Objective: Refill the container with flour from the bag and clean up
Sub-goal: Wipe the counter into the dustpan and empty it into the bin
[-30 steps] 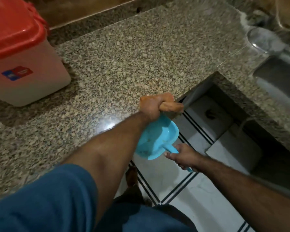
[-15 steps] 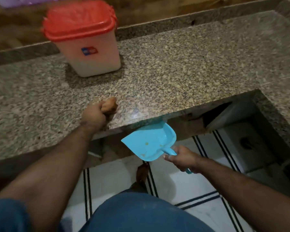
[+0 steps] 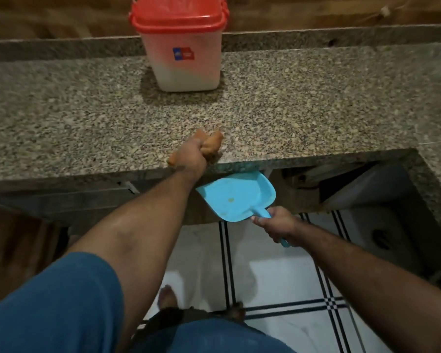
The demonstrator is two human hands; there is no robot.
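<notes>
Two hands working the cleanup: my left hand (image 3: 190, 155) is fisting around a crumpled orange cleaning cloth (image 3: 210, 146), fingers pressed tight on it, sitting on the speckled granite countertop (image 3: 303, 110) right at its front edge. My right hand (image 3: 278, 225) is wrapping closed around the handle of a light blue plastic dustpan (image 3: 237, 197), holding it below the counter lip.

Key relation: dustpan mouth is lying at about 4 o'clock from the cloth fist, just beside it and lower, with its open front tucked up under the edge. Pan's long axis is running from 11 o'clock at the mouth to 5 o'clock at the handle. Left hand is the nearer one to the edge, so I'm judging the sweep needs to go right and toward me, off the lip into the pan.

A few yellowish specks are sitting in the pan; can't tell any flour on the counter in this dim light.

White square container with red lid (image 3: 182, 47) is standing at 12 o'clock, well apart at the back wall, lid on. Counter between is looking open. No flour bag in view.
</notes>
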